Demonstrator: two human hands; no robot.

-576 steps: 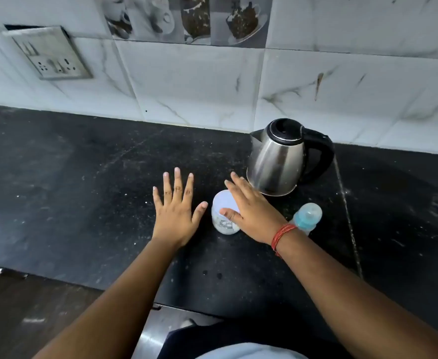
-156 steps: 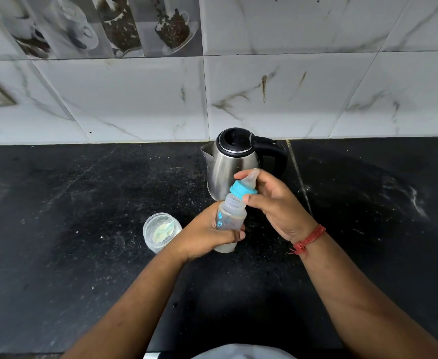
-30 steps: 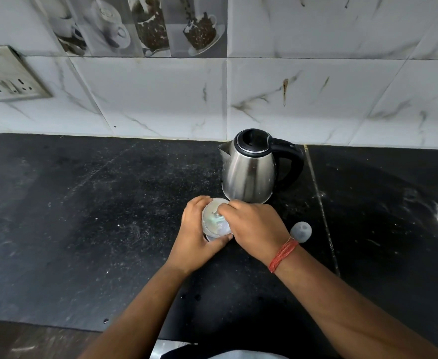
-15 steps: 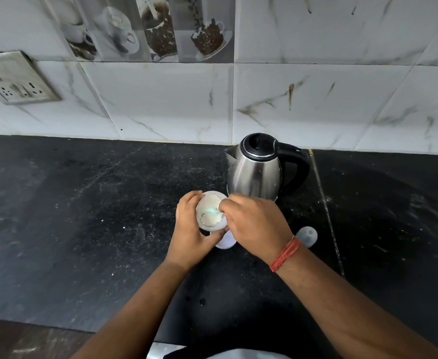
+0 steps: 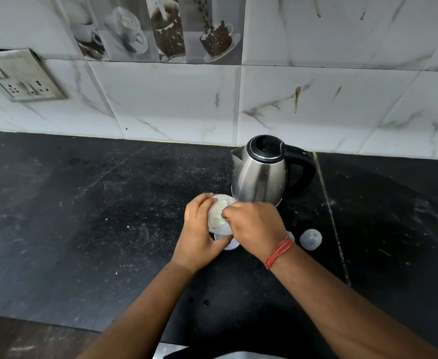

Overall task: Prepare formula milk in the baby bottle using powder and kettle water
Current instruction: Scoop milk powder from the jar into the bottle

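My left hand [image 5: 199, 234] grips a clear powder container [image 5: 219, 216], tilted so that its mouth faces me; pale powder shows inside. The fingertips of my right hand [image 5: 254, 226] are pinched inside that mouth on a small greenish scoop [image 5: 221, 222], mostly hidden. Under both hands a pale round shape [image 5: 230, 245] pokes out; I cannot tell if it is the bottle. The bottle's clear dome cap [image 5: 310, 239] stands to the right on the counter. A teal bit [image 5: 291, 235] shows behind my right wrist. The steel kettle [image 5: 259, 174] stands just behind the hands.
The black stone counter [image 5: 96, 216] runs left and right of the hands, and a marble-tiled wall [image 5: 173, 99] closes the back. A socket plate [image 5: 23, 76] sits on the wall at upper left. The counter's front edge [image 5: 57, 326] lies near my body.
Over the last second my left hand has lifted and tilted the powder container toward me, and my right fingers have gone into its mouth. The kettle and the dome cap have stayed in place.
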